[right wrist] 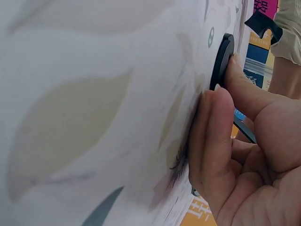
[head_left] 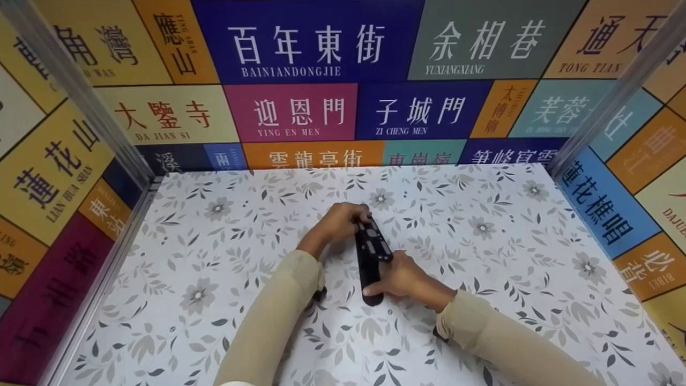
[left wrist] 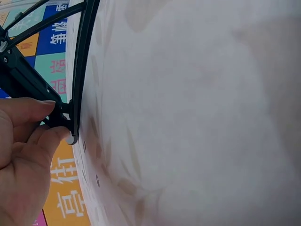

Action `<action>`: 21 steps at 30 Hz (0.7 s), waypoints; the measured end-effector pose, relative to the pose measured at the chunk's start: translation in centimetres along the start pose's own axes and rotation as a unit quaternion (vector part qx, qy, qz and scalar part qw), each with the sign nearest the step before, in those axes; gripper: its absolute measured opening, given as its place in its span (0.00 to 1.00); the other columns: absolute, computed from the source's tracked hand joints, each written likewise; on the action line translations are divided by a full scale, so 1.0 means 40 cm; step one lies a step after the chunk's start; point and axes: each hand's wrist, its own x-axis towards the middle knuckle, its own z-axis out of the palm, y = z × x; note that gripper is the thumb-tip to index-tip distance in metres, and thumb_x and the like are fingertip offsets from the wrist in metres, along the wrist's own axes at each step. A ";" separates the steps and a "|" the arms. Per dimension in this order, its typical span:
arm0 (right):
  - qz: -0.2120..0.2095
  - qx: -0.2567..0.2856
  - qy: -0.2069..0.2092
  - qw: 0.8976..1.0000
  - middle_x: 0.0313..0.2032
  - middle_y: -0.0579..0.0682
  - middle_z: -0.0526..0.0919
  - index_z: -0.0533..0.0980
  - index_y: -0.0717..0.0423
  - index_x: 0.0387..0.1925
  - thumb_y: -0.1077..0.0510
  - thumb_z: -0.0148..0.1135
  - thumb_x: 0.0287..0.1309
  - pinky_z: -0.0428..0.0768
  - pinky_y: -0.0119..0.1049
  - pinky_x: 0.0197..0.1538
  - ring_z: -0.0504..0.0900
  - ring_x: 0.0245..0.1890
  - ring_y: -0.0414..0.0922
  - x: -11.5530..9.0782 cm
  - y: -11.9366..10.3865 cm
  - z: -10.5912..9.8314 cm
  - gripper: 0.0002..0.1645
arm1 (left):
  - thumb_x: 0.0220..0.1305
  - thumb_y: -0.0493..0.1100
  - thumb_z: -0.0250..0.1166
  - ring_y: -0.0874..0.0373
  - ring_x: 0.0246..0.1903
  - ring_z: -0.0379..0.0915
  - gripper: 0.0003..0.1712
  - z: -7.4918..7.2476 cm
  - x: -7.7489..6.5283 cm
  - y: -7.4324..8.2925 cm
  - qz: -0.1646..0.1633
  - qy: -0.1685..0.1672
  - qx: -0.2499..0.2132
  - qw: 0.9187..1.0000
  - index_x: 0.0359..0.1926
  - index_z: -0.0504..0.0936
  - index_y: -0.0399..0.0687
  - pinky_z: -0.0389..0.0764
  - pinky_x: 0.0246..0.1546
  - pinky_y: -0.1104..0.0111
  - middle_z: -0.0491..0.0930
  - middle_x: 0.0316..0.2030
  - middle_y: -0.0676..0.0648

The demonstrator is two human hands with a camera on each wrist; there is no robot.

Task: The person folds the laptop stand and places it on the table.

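Observation:
A black hinged folding stand (head_left: 375,239) lies on the patterned table, its slotted upper arm raised at an angle over a long flat base (head_left: 368,272). My left hand (head_left: 341,221) pinches the far, hinged end between thumb and fingers. In the left wrist view, thin struts (left wrist: 47,23) join the raised arm to the base bar. Near the base's rounded end, my right hand (head_left: 402,276) holds it, thumb on top. The right wrist view shows that thumb on the base end (right wrist: 223,63) and the other fingers bent low against the tabletop.
A white table (head_left: 214,257) with grey and beige leaf patterns spreads around both hands. Colourful panels (head_left: 300,112) with printed characters stand along the back and both sides. Metal posts (head_left: 616,102) rise at the back corners.

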 end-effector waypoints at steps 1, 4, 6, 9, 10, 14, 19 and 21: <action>-0.005 0.002 -0.002 1.000 0.33 0.57 0.83 0.76 0.68 0.40 0.44 0.91 0.24 0.80 0.40 0.39 0.81 0.28 0.48 0.001 0.001 0.000 0.45 | 0.54 0.21 0.59 0.57 0.37 0.76 0.15 0.000 -0.001 0.000 -0.002 0.002 -0.001 1.000 0.32 0.81 0.45 0.76 0.41 0.68 0.83 0.33 0.50; -0.024 -0.004 -0.015 1.000 0.31 0.55 0.83 0.77 0.66 0.38 0.44 0.90 0.26 0.79 0.40 0.37 0.80 0.27 0.47 0.006 0.008 -0.004 0.43 | 0.54 0.21 0.58 0.57 0.39 0.76 0.15 0.006 -0.006 0.001 -0.009 0.017 -0.006 1.000 0.33 0.82 0.44 0.77 0.43 0.67 0.85 0.36 0.48; -0.049 -0.033 -0.038 0.997 0.29 0.52 0.82 0.77 0.64 0.36 0.42 0.88 0.31 0.79 0.40 0.36 0.79 0.27 0.45 0.015 0.013 -0.012 0.39 | 0.54 0.22 0.58 0.55 0.41 0.78 0.16 0.012 -0.013 0.005 -0.017 0.033 -0.008 0.999 0.35 0.84 0.42 0.79 0.46 0.66 0.86 0.39 0.46; -0.086 -0.074 -0.096 0.989 0.23 0.49 0.82 0.79 0.59 0.28 0.42 0.83 0.42 0.78 0.37 0.33 0.78 0.23 0.42 0.033 0.020 -0.037 0.28 | 0.55 0.22 0.57 0.52 0.45 0.82 0.19 0.018 -0.033 0.025 -0.042 0.063 0.004 0.997 0.40 0.88 0.42 0.82 0.50 0.62 0.88 0.43 0.45; -0.089 -0.073 -0.122 0.986 0.21 0.48 0.83 0.80 0.59 0.26 0.44 0.80 0.47 0.79 0.36 0.32 0.79 0.22 0.41 0.039 0.022 -0.048 0.23 | 0.56 0.23 0.58 0.51 0.47 0.83 0.20 0.018 -0.044 0.034 -0.053 0.078 0.009 0.995 0.42 0.89 0.43 0.82 0.52 0.60 0.89 0.43 0.44; -0.029 0.052 -0.208 0.976 0.23 0.54 0.87 0.82 0.63 0.29 0.59 0.65 0.66 0.86 0.35 0.31 0.85 0.21 0.43 0.058 0.036 -0.100 0.12 | 0.64 0.28 0.55 0.48 0.55 0.82 0.21 0.013 -0.098 0.080 -0.145 0.149 -0.068 0.976 0.51 0.89 0.45 0.81 0.59 0.56 0.88 0.50 0.44; 0.057 0.282 -0.225 0.931 0.37 0.62 0.89 0.71 0.66 0.56 0.47 0.44 0.81 0.89 0.44 0.45 0.90 0.35 0.52 0.078 0.058 -0.156 0.25 | 0.80 0.43 0.46 0.39 0.61 0.77 0.23 0.000 -0.173 0.130 -0.272 0.172 -0.412 0.852 0.64 0.76 0.36 0.80 0.61 0.51 0.81 0.58 0.35; 0.078 0.351 -0.233 0.904 0.42 0.62 0.88 0.66 0.63 0.65 0.36 0.39 0.79 0.87 0.48 0.50 0.90 0.41 0.55 0.083 0.065 -0.168 0.36 | 0.82 0.50 0.43 0.34 0.62 0.74 0.28 -0.006 -0.202 0.139 -0.299 0.139 -0.514 0.792 0.69 0.68 0.35 0.79 0.62 0.47 0.76 0.61 0.29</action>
